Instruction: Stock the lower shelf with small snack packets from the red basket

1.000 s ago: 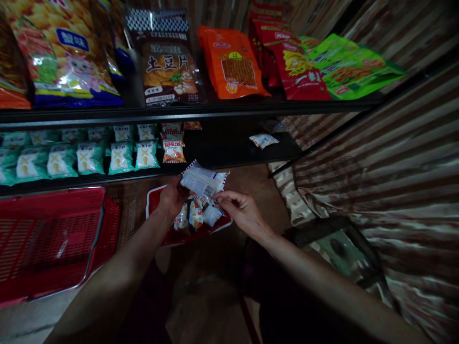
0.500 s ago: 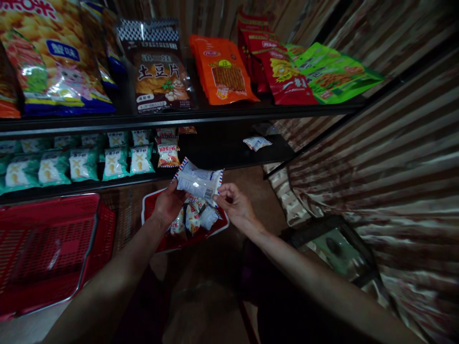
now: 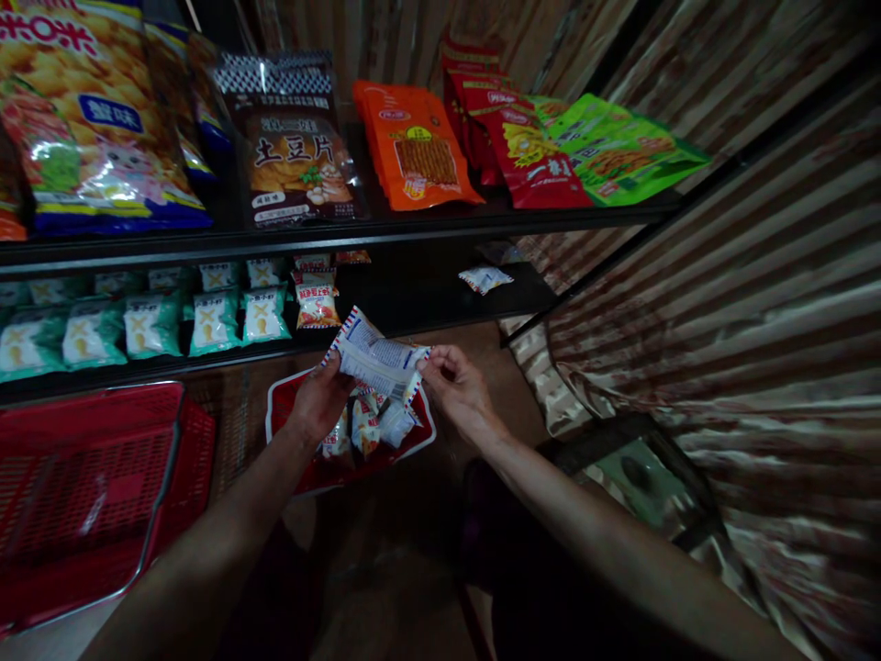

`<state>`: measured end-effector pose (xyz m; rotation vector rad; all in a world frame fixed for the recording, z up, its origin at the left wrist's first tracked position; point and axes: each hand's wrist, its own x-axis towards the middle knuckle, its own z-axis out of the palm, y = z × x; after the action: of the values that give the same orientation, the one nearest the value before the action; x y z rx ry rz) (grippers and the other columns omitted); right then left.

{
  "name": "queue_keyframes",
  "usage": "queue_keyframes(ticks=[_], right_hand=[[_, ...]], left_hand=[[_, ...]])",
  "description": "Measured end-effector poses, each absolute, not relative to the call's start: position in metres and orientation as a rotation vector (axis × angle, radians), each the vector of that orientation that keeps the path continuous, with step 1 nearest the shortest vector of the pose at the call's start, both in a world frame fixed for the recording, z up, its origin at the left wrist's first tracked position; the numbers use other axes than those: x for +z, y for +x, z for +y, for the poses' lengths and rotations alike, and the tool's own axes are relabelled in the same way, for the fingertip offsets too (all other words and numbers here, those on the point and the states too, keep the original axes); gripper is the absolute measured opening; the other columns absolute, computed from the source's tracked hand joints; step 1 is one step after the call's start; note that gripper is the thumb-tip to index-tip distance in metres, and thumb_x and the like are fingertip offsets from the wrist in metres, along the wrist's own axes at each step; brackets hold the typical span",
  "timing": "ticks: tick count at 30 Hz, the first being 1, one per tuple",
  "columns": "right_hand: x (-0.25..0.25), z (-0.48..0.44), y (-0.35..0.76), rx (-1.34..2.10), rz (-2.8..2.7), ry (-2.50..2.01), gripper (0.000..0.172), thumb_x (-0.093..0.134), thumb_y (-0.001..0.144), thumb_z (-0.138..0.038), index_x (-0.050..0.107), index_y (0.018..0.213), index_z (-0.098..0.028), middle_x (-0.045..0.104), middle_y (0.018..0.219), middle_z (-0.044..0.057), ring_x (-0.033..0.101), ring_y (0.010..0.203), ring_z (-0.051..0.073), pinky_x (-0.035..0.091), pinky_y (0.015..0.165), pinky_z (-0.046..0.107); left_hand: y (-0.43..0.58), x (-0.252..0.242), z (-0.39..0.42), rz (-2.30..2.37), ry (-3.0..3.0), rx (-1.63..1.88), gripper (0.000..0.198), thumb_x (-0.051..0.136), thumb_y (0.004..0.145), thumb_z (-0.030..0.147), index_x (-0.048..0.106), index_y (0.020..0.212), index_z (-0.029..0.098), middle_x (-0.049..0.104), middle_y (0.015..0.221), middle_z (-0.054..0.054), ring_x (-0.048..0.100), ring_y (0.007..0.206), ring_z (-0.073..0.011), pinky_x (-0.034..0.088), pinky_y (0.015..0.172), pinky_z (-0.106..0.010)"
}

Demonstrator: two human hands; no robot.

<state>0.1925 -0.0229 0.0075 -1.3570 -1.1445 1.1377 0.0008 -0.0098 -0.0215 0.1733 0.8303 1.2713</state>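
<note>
I hold a small white snack packet (image 3: pixel 375 359) with a red-and-blue striped edge between both hands, its printed back facing me. My left hand (image 3: pixel 317 404) grips its left end and my right hand (image 3: pixel 454 390) pinches its right end. Directly below the packet a red basket (image 3: pixel 282 404) on the floor holds several similar small packets (image 3: pixel 364 427).
A dark two-level shelf (image 3: pixel 344 234) stands ahead. Large snack bags (image 3: pixel 413 147) line the top level; small green packets (image 3: pixel 213 319), a red-and-yellow packet (image 3: pixel 315 300) and a lone white packet (image 3: pixel 485 278) lie on the lower one. A bigger red basket (image 3: pixel 89 496) sits at left. Striped fabric (image 3: pixel 722 303) hangs at right.
My right hand has moved up from the basket to pinch the packet's right end. The view has shifted slightly, so shelf and baskets sit a little further left and lower.
</note>
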Motion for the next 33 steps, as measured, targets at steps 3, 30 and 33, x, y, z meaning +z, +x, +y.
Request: queue_keyframes(ticks=[3,30,33], right_hand=[[0.009,-0.02,0.196,1.14,-1.097,-1.345,0.027,0.067,0.069,-0.043,0.053,0.079,-0.022,0.054,0.065,-0.004,0.045,0.056,0.01,0.036,0.054,0.024],[0.017,-0.019,0.202,1.383,-0.832,-1.402,0.028,0.076,0.057,-0.04,0.065,0.075,-0.021,0.066,0.072,0.0,0.052,0.059,0.011,0.039,0.054,0.024],[0.017,-0.019,0.201,1.426,-0.807,-1.4,0.028,0.076,0.056,-0.04,0.063,0.073,-0.021,0.064,0.069,0.0,0.051,0.057,0.011,0.039,0.053,0.024]], left_hand=[[0.003,-0.02,-0.012,0.849,0.211,1.25,0.013,0.068,0.077,0.018,0.068,0.091,0.016,0.072,0.087,-0.004,0.065,0.078,-0.0138,0.05,0.074,-0.026],[-0.003,-0.016,-0.003,1.018,0.292,1.333,0.02,0.078,0.06,0.022,0.063,0.072,0.014,0.065,0.065,0.0,0.059,0.059,-0.0109,0.046,0.061,-0.023],[-0.004,-0.015,-0.002,1.014,0.271,1.292,0.02,0.076,0.062,0.022,0.061,0.072,0.014,0.064,0.064,0.001,0.061,0.06,-0.0129,0.049,0.065,-0.026]])
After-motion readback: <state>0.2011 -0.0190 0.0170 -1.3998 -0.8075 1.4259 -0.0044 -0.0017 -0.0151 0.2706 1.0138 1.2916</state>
